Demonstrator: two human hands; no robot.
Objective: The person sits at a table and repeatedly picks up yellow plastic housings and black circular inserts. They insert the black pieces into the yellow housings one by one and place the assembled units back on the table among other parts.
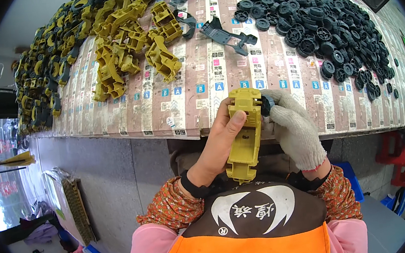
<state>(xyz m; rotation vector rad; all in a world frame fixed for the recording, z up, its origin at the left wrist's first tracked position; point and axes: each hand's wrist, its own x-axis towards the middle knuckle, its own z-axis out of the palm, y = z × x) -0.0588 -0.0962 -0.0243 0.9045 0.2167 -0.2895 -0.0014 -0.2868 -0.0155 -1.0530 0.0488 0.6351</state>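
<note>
My bare left hand (pixel 220 142) is closed round the left side of a yellow plastic toy vehicle body (pixel 244 144), its thumb pressed on the near face. The body is held upright, its hollow side toward me, just off the table's front edge. In my right hand (pixel 294 129), which wears a pale knitted glove, a dark grey toy wheel (pixel 266 105) is pinched against the upper right side of the body. Whether the wheel is seated there cannot be made out. The gloved fingertips are partly hidden behind the wheel and body.
Loose dark wheels (pixel 323 30) lie heaped at the right of the table (pixel 190 108). Yellow bodies (pixel 125 45) are piled left of centre, with a dark chassis part (pixel 227 35) beside them. Farther left is a mound of wheeled vehicles (pixel 42 76). Red stools (pixel 398 160) stand below right.
</note>
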